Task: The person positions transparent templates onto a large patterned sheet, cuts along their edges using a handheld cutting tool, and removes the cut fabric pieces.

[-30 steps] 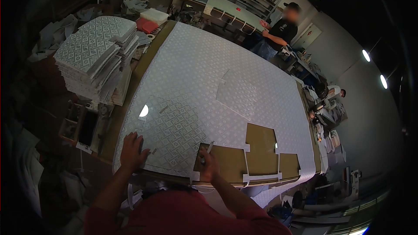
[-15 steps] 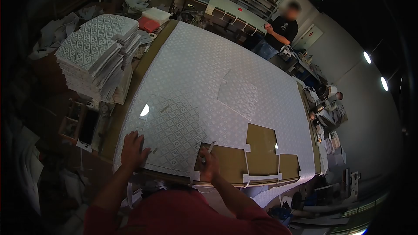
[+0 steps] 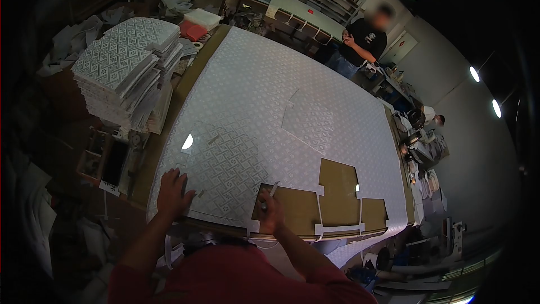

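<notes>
Patterned white fabric [image 3: 270, 73] is spread over a large table. A clear template [image 3: 225, 163] seems to lie on its near left part, where the pattern looks darker. My left hand [image 3: 173, 193] rests on the left side of this part with its fingers apart. Near the template's lower right corner, my right hand [image 3: 270, 212] is closed round a slim cutter [image 3: 274, 188], beside a cut-out opening [image 3: 292, 209] that shows the brown table surface. A second clear template [image 3: 309, 123] seems to lie farther back on the fabric.
A tall stack of cut fabric pieces [image 3: 126, 53] stands left of the table, with a tool box [image 3: 95, 155] below it. A person in a black shirt [image 3: 365, 39] stands beyond the far edge. Another person [image 3: 433, 117] is at the right, among machines.
The person in the black shirt has shifted their hands and head. The other person at the right has moved slightly. My hands stay almost in place.
</notes>
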Demonstrator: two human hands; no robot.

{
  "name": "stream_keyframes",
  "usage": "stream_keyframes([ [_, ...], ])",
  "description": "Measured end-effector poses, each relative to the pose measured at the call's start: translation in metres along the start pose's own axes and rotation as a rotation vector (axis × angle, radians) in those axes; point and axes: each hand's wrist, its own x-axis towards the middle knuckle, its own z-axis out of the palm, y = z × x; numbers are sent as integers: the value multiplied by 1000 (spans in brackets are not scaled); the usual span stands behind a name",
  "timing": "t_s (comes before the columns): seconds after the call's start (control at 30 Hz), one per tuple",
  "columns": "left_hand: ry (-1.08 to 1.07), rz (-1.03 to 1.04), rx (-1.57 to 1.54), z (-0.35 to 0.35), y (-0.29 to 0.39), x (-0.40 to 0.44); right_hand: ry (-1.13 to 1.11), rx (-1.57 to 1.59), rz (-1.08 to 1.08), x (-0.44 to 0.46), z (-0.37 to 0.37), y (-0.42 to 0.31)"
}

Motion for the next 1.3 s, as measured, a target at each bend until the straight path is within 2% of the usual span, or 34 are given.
stream_keyframes([
  [0.77,14,17,-6,-1,-1,2,41,5,-37,-3,6,6],
  [0.93,25,22,0,-2,1,2,-12,11,50,-2,3,0],
  [1.3,30,32,9,-7,5,3,-26,-3,58,-1,0,-4],
])
